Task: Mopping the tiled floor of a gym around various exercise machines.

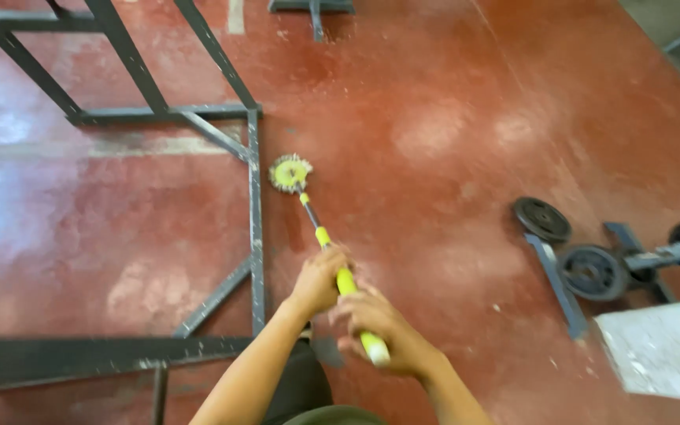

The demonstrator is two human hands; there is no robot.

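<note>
Two bare hands are being seen from above over a red concrete floor (450, 157), which is being shown scuffed with pale patches and white flecks. A large dark metal frame (255, 205) of welded bars is being laid flat across the left side of the floor, with diagonal braces being joined to its long upright bar. At the right, a dark steel stand with round discs (592, 271) is being rested on the floor, well apart from the hands, and a pale grey slab (663, 350) is being cut off by the lower right edge. A long yellow-handled brush (345, 282) is being held by both hands, its shaft being angled up and to the left. The left hand (318, 281) is being closed around the yellow handle higher up, and the right hand (379, 324) is being wrapped around the handle's white end, just below the left. The round yellow brush head (290, 173), ringed with pale bristles, is being pressed to the floor just beside the frame's upright bar; whether bar and bristles are touching cannot be told.
</note>
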